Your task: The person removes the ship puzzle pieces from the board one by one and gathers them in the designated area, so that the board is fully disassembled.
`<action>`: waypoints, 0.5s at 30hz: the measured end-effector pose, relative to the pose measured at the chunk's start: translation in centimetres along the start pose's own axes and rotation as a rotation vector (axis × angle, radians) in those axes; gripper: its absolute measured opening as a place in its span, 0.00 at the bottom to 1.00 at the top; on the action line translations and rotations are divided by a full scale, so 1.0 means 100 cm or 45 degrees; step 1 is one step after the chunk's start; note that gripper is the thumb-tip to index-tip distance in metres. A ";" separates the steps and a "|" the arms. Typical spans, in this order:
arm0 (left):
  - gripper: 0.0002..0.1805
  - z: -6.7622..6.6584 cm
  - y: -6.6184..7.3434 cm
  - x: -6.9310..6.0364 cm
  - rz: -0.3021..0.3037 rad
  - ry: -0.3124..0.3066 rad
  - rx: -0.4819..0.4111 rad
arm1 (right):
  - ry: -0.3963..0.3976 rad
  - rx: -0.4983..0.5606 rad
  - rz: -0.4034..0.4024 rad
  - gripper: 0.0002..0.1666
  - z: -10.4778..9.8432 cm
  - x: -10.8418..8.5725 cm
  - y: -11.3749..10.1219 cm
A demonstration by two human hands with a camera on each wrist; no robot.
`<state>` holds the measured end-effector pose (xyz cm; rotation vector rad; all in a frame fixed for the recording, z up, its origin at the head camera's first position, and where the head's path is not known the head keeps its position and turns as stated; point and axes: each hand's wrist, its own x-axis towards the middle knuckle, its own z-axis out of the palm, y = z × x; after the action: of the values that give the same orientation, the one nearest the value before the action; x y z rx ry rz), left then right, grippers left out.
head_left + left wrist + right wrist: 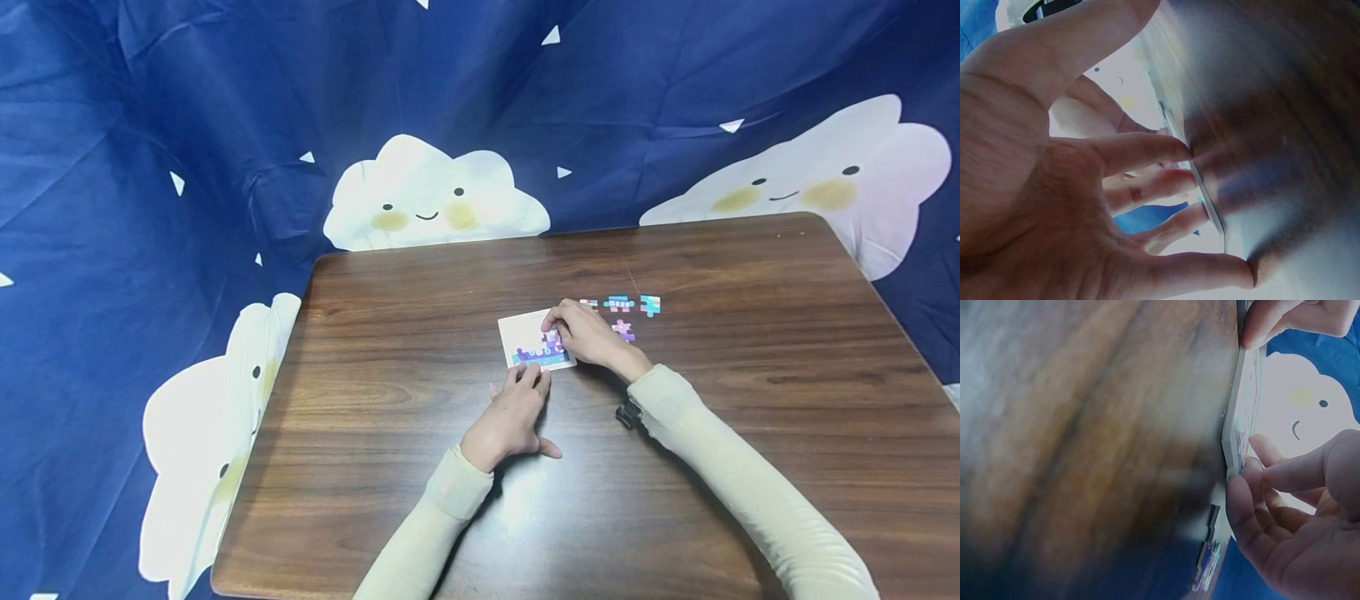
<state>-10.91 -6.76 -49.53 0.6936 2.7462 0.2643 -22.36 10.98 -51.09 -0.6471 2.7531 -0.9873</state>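
A small white puzzle board [517, 332] lies on the table, with purple, pink and blue pieces filling its near and right part. My right hand [588, 333] reaches over its right side, fingers bent down and thumb close to the fingertips. They pinch a puzzle piece at the board's surface, mostly hidden by the fingers. In the right wrist view, this hand [1300, 506] is at the board's edge [1233, 434]. My left hand [512, 421] rests its spread, fairly straight fingertips along the near edge; the left wrist view shows those fingers [1147, 153] against the board's thin side [1210, 209].
Loose puzzle pieces lie right of the board: a blue and pink one [619, 304], a blue one [650, 305] and a pink and purple one [623, 330]. Another is partly behind my right hand. The wooden table [390, 333] meets a blue cloud-patterned curtain [225, 108].
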 end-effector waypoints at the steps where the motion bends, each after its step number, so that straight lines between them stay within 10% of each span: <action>1: 0.67 0.000 0.000 0.000 -0.002 -0.002 -0.004 | 0.000 0.003 0.009 0.16 0.000 0.000 0.000; 15: 0.68 0.000 0.000 0.001 -0.018 -0.026 -0.019 | -0.033 0.013 -0.003 0.16 -0.004 -0.002 0.002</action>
<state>-11.00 -6.68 -49.53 0.6690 2.7265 0.2724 -22.35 11.38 -50.93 -0.6572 2.7234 -0.9858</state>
